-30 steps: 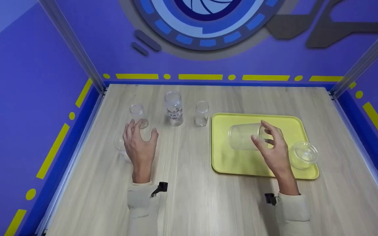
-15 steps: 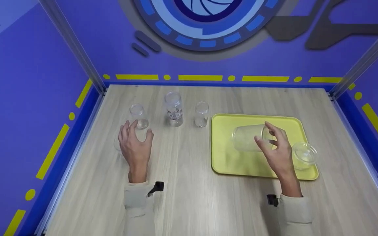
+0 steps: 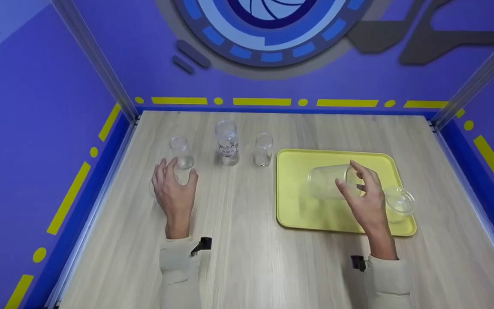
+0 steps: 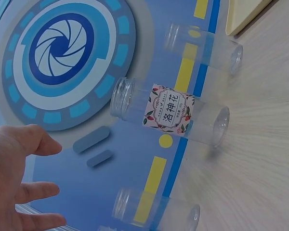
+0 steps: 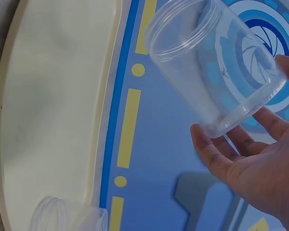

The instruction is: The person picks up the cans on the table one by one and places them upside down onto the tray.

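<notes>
Above the yellow tray (image 3: pixel 296 214), my right hand (image 3: pixel 369 204) holds a large clear plastic cup (image 3: pixel 326 182) on its side. Thumb and fingers grip its narrower base, as the right wrist view shows, and its ridged, wider mouth points left. My left hand (image 3: pixel 174 193), thumb and fingers spread with nothing between them, hovers over the left of the table. Just beyond its fingertips stands a clear jar (image 3: pixel 181 148). Another clear container (image 3: pixel 152 189) is mostly hidden behind this hand.
A clear bottle with a flowered label (image 4: pixel 169 110) and a slim clear jar (image 3: pixel 263 148) stand towards the back, left of the tray. Another clear cup (image 3: pixel 400 201) stands at the tray's right edge. Blue printed walls (image 3: pixel 337 81) border the table.
My right hand has drawn slightly to the right with the cup in its grip. My left hand has shifted a little left, still holding nothing.
</notes>
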`<control>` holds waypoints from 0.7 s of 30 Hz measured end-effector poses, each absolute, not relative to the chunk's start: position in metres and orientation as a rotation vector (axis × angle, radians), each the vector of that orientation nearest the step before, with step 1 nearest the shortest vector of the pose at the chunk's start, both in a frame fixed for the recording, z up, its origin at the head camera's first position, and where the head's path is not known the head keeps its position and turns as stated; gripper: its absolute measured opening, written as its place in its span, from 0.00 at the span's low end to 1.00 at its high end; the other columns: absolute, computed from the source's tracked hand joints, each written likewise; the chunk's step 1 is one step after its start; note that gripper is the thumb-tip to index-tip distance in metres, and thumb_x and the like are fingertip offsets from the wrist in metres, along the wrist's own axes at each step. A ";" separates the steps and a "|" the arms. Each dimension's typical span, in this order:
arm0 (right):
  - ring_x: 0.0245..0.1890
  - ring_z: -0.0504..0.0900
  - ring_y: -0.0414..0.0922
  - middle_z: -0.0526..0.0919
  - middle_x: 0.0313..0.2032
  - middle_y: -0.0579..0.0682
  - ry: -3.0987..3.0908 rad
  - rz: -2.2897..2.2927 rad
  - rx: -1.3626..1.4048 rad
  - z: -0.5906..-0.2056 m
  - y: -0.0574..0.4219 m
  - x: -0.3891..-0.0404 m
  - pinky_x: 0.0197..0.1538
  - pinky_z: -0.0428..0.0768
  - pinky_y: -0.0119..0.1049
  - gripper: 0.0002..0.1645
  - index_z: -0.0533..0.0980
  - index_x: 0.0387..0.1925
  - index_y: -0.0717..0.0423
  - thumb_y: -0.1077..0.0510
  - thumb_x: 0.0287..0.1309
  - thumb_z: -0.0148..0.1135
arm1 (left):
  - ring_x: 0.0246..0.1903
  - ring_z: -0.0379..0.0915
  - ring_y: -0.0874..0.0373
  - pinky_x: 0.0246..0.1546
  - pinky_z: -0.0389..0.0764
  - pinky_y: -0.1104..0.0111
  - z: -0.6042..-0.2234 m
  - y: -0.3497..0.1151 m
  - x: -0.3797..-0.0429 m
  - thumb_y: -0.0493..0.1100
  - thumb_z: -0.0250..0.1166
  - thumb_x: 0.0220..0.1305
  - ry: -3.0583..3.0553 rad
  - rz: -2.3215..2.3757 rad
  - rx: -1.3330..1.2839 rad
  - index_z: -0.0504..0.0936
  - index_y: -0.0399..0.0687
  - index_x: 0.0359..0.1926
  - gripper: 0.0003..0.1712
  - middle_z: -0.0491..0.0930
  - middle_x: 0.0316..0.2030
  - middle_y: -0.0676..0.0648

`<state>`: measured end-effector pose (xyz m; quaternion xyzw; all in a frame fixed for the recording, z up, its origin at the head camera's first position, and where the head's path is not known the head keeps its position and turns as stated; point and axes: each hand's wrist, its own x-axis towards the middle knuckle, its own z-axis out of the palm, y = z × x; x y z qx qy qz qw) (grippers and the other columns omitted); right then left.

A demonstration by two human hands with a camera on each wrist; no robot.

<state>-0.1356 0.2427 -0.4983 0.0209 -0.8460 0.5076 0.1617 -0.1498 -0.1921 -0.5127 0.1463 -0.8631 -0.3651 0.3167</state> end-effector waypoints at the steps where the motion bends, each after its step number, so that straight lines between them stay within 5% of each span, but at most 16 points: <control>1: 0.68 0.71 0.59 0.73 0.67 0.60 -2.418 1.443 0.058 -0.498 0.243 -0.135 0.62 0.73 0.55 0.35 0.73 0.73 0.58 0.55 0.69 0.72 | 0.73 0.59 0.30 0.75 0.57 0.42 -0.513 -0.193 -0.150 0.45 0.75 0.61 -2.271 -0.958 0.385 0.82 0.36 0.63 0.32 0.72 0.70 0.29; 7: 0.68 0.71 0.60 0.73 0.67 0.61 -2.442 1.386 0.046 -0.498 0.244 -0.134 0.60 0.73 0.52 0.35 0.73 0.73 0.58 0.55 0.69 0.72 | 0.73 0.60 0.30 0.74 0.57 0.42 -0.515 -0.195 -0.151 0.45 0.75 0.60 -2.279 -0.951 0.395 0.81 0.36 0.64 0.33 0.72 0.70 0.30; 21: 0.67 0.70 0.61 0.72 0.68 0.65 -2.446 1.341 0.059 -0.499 0.251 -0.135 0.63 0.73 0.62 0.35 0.73 0.72 0.62 0.56 0.68 0.73 | 0.74 0.58 0.29 0.74 0.56 0.40 -0.518 -0.199 -0.153 0.46 0.74 0.61 -2.284 -0.971 0.398 0.81 0.36 0.64 0.32 0.70 0.70 0.29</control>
